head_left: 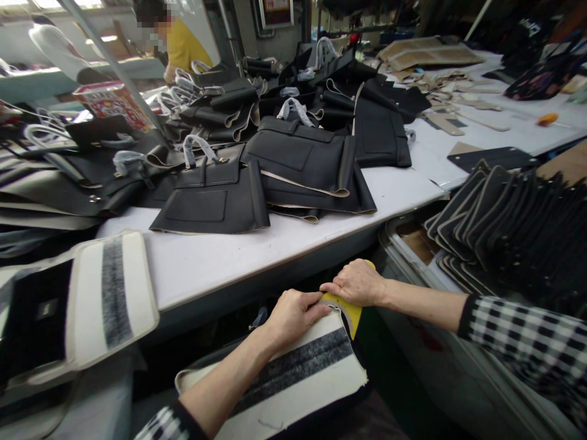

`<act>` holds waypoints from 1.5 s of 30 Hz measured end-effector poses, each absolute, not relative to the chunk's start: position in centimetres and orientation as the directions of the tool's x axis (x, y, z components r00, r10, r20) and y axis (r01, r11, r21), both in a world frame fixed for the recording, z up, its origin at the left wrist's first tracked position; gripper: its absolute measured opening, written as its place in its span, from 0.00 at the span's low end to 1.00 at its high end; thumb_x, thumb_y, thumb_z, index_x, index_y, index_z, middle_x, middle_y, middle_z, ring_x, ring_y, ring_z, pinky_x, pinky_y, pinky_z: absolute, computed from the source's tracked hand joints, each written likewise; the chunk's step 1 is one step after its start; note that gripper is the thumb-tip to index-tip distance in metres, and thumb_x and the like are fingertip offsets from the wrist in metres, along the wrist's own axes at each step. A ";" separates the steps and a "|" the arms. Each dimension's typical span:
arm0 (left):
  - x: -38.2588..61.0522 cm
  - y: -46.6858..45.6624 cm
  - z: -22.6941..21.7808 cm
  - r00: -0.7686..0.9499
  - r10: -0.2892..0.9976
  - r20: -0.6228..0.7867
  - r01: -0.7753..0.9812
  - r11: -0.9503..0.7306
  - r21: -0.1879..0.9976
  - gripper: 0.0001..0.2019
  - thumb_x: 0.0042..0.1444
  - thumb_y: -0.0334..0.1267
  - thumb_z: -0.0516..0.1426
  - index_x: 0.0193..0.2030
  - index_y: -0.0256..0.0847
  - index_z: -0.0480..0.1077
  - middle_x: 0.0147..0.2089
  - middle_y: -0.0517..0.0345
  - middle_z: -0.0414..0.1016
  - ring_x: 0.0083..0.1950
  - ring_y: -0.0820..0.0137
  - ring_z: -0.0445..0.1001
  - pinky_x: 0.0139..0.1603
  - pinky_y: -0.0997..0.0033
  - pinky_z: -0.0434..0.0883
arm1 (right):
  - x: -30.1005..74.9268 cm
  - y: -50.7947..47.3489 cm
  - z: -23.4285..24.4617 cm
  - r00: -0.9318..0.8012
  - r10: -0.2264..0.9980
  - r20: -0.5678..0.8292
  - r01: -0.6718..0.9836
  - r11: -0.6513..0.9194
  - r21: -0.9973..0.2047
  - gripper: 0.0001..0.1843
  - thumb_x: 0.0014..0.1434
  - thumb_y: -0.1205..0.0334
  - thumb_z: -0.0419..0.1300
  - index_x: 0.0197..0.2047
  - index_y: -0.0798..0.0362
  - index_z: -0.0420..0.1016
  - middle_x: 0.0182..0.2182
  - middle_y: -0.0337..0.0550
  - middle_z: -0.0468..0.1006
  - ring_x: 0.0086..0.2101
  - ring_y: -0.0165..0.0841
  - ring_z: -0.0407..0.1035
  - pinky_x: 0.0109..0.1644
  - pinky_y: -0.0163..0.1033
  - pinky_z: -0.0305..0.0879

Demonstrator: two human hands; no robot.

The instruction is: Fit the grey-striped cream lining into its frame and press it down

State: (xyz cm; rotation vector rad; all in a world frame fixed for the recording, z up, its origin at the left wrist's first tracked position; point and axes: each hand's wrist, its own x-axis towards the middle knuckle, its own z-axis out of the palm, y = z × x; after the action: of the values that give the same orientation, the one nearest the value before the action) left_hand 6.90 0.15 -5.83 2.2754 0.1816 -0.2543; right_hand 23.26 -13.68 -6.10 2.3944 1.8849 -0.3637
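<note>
A cream bag panel with a dark, fuzzy-looking stripe lies tilted in front of me, below the table edge. My left hand grips its upper edge, thumb on top and fingers curled over the far side. Right beside it, my right hand is closed on a flat yellow piece that follows the panel's curved corner. Yellow shows both above and below that fist; what kind of thing it is, I cannot tell. The two thumbs nearly meet at the edge. Fingertips of both hands are hidden.
Black handbags with wrapped handles crowd the white table. A similar cream-and-black piece lies at left. At right, many black panels stand in a stack. Across the table, a person in yellow sits near another in white.
</note>
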 end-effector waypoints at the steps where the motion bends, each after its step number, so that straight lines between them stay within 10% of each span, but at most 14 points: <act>1: 6.9 0.0 -5.8 0.971 0.047 -0.235 0.204 -0.675 0.709 0.18 0.64 0.51 0.51 0.31 0.41 0.73 0.22 0.63 0.63 0.23 0.75 0.58 0.27 0.72 0.51 | 23.1 -13.7 -6.2 0.226 0.946 -0.232 0.964 -0.252 -0.089 0.44 0.68 0.38 0.32 0.31 0.51 0.84 0.30 0.53 0.82 0.34 0.45 0.77 0.33 0.41 0.59; 21: 6.2 -1.4 -6.2 0.979 -0.046 -0.198 0.039 -0.914 0.405 0.22 0.68 0.51 0.42 0.38 0.41 0.71 0.35 0.52 0.78 0.35 0.64 0.74 0.34 0.69 0.60 | 20.3 -15.2 -6.7 0.343 0.898 -0.277 0.923 -0.377 -0.080 0.40 0.69 0.42 0.34 0.33 0.53 0.84 0.31 0.55 0.82 0.35 0.43 0.77 0.39 0.42 0.64; 31: 4.6 1.3 -3.8 0.966 -0.061 -0.251 0.143 -0.681 0.718 0.21 0.66 0.49 0.46 0.44 0.42 0.78 0.41 0.55 0.81 0.39 0.65 0.76 0.40 0.71 0.66 | 18.0 -15.5 -6.0 0.371 0.885 -0.279 0.922 -0.386 0.002 0.38 0.70 0.46 0.33 0.37 0.52 0.83 0.32 0.55 0.82 0.34 0.45 0.77 0.35 0.43 0.64; 39: -9.5 11.2 -4.2 0.728 0.632 -0.266 0.515 -0.247 0.821 0.26 0.61 0.55 0.51 0.58 0.40 0.71 0.61 0.51 0.71 0.63 0.60 0.66 0.64 0.64 0.60 | 17.7 -10.4 -5.7 0.362 0.909 -0.205 0.904 -0.396 -0.161 0.41 0.67 0.37 0.32 0.30 0.44 0.81 0.33 0.44 0.83 0.38 0.43 0.77 0.32 0.39 0.59; 45: -14.8 8.1 -9.6 0.497 0.703 -0.508 0.599 0.146 0.787 0.31 0.58 0.62 0.51 0.49 0.35 0.76 0.36 0.50 0.81 0.39 0.60 0.78 0.42 0.63 0.73 | 11.0 -1.9 -5.9 0.161 0.945 -0.286 0.957 -0.220 -0.189 0.41 0.66 0.36 0.31 0.34 0.45 0.83 0.37 0.49 0.83 0.40 0.52 0.76 0.36 0.46 0.60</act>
State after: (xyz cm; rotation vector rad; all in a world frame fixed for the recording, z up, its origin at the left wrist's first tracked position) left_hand -14.79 8.13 -9.64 1.5307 1.1732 0.1078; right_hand 11.00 -1.87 -5.93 2.3665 1.9391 -0.5378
